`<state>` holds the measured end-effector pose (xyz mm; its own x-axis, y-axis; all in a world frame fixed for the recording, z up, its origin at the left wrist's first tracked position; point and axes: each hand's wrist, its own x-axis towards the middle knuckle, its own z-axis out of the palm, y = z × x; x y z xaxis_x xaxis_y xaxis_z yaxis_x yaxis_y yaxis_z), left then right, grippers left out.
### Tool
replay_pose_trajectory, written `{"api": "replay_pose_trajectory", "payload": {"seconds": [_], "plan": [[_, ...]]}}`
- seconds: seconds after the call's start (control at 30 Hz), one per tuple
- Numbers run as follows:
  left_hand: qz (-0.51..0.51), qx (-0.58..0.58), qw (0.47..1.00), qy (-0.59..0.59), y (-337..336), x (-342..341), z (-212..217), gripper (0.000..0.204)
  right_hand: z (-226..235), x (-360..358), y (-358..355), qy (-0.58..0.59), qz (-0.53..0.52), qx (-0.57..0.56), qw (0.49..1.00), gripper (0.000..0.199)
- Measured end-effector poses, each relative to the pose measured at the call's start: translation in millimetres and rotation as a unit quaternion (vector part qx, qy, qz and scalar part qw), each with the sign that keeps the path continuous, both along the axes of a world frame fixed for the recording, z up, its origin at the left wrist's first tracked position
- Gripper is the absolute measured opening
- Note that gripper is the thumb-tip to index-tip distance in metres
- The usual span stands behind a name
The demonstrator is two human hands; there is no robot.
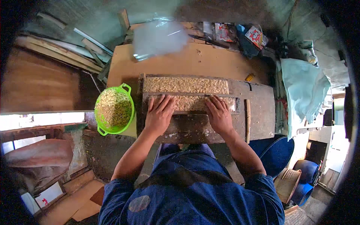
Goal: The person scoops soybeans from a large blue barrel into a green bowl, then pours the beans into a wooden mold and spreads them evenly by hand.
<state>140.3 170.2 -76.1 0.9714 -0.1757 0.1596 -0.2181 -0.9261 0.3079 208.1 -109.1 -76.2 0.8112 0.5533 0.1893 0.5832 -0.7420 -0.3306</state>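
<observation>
Wooden tray, dark and worn, sits on the tan board directly ahead of you; a crossbar splits its far part into two rows packed with pale beans.

Your left hand lies palm down, fingers spread and nearly flat, fingertips on the near row of beans, heel on the bare wood of the tray. It grips nothing.

Your right hand mirrors it: palm down, fingers extended and slightly fanned, tips on the same near row just below the crossbar. Nothing is held. The two hands are well apart, with a strip of beans visible between them.

Green plastic colander, two handles, stands just left of the tray at the board's corner, heaped with the same pale beans. It is near your left hand but not touching it.

A cloudy plastic bag rests at the far edge of the board. A pale blue cloth hangs to the right. Loose planks lean at far left. Blue tubs stand low on the right, beside your right forearm.
</observation>
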Motion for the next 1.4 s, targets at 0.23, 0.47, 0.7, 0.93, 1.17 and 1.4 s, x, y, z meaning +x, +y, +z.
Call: {"api": "replay_pose_trajectory", "payload": {"seconds": [0.23,0.47,0.7,0.93,1.17,1.4], "plan": [[0.033,-0.003,0.999,-0.027,34,-11,-3,0.041,4,-1,0,-0.01,-0.016,0.04,0.999,0.037],[0.068,-0.045,0.993,-0.084,52,-11,-5,0.022,-1,-1,-8,-0.053,-0.005,0.021,0.998,0.037],[0.071,-0.058,0.991,-0.098,27,-4,6,0.023,-9,-2,-13,-0.04,-0.038,0.029,0.998,0.033],[-0.074,-0.111,0.99,-0.043,-51,23,2,0.038,-12,-4,-17,-0.05,-0.022,0.026,0.998,0.035],[-0.134,-0.049,0.989,0.042,-48,20,6,0.052,27,-30,-11,-0.005,-0.015,0.06,0.998,0.03],[-0.15,-0.068,0.986,0.036,-49,20,9,0.048,72,-84,-36,0.562,0.152,0.267,0.768,0.039]]}}
